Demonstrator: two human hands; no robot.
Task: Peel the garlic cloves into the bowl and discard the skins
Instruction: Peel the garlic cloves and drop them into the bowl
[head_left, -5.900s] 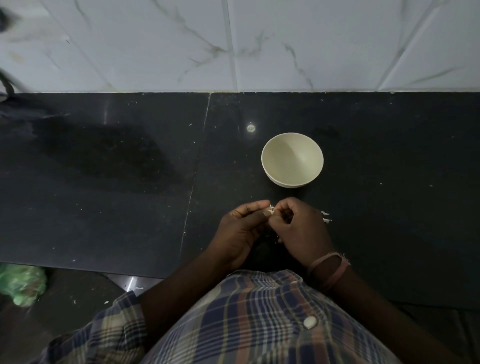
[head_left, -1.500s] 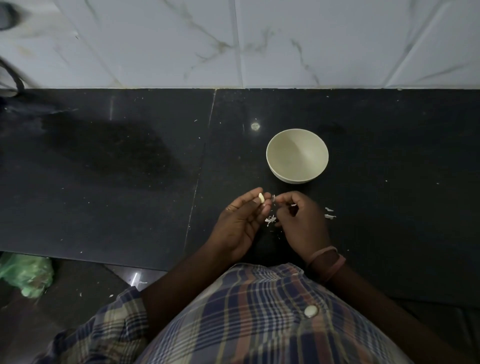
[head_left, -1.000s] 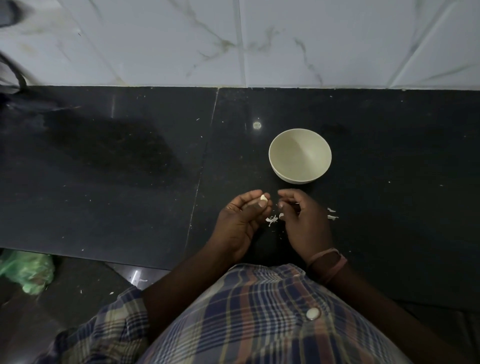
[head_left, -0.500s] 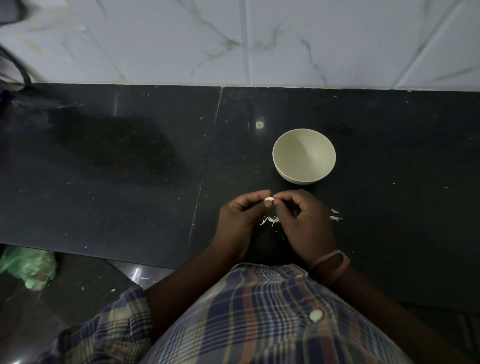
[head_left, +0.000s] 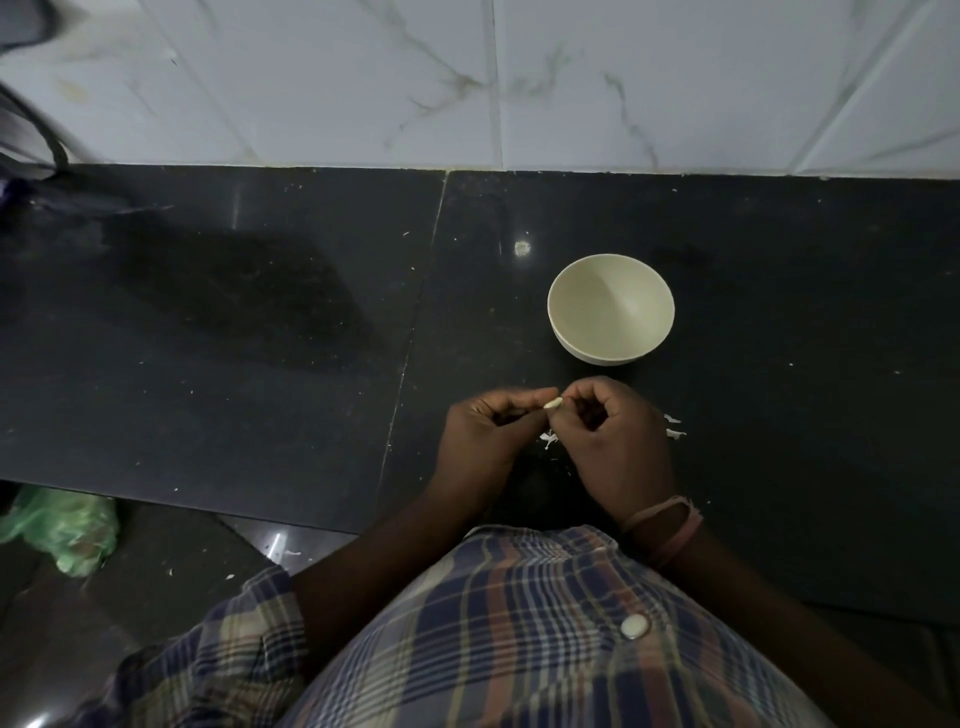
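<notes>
Head: black counter (head_left: 260, 364), tiled wall (head_left: 675, 78); left hand (head_left: 480, 441), right hand (head_left: 618, 447) pinch garlic clove (head_left: 552, 403).

I'm at a home kitchen counter, by the look of it: polished black stone worktop (head_left: 260, 332) w/ a seam, white marble-veined wall tiles (head_left: 363, 78) behind, small cream round bowl (head_left: 611, 358), crumpled green plastic bag (head_left: 62, 530) on the floor.

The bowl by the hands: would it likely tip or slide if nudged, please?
The bowl looks empty, so probably light and easy to slide on the glossy counter. Its rounded wall narrows toward the base, so a rim push might tip it.
</notes>
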